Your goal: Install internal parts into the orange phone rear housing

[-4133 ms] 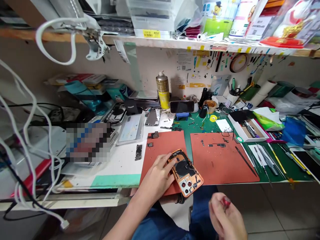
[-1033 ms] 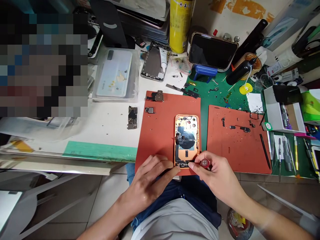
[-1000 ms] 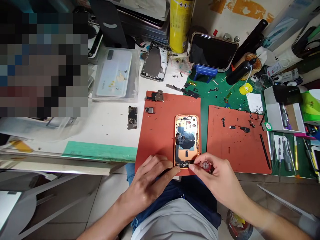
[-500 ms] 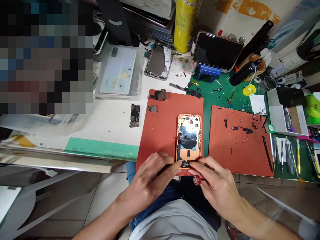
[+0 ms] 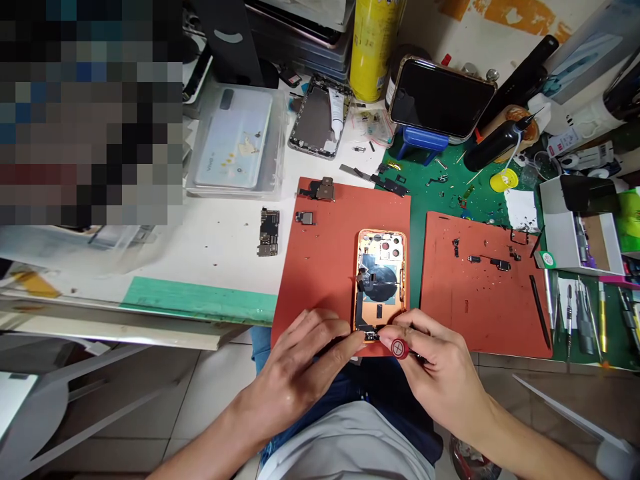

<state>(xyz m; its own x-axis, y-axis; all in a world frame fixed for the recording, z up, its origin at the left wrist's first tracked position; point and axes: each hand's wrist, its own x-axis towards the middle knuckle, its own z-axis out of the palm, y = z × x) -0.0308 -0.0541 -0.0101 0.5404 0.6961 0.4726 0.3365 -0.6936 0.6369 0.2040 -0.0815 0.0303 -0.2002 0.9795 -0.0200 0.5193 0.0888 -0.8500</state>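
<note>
An orange phone housing [image 5: 393, 310] lies on the left red mat, its inside facing up, with a dark round pad and black flex cables in it. My left hand [image 5: 307, 363] is closed at the housing's lower left corner, gripping the edge with thumb and fingertips by a small black part [image 5: 371, 335]. My right hand [image 5: 440, 363], fingers closed, holds a screwdriver with a red cap [image 5: 399, 348] marked with a cross. Its fingertips are at the lower right end of the housing. The driver's tip is hidden by the fingers.
On the left red mat [image 5: 320, 280] lie camera modules [image 5: 324, 189]. A circuit board [image 5: 269, 232] sits on the white bench. The right red mat [image 5: 490, 307] holds small parts; tweezers and tools [image 5: 585, 320] line its right side. A propped phone [image 5: 440, 97] stands behind.
My right hand has shifted slightly up, and the screwdriver's red cap now sits higher and further right. My left hand stays at the housing's lower corner. The view has moved a little.
</note>
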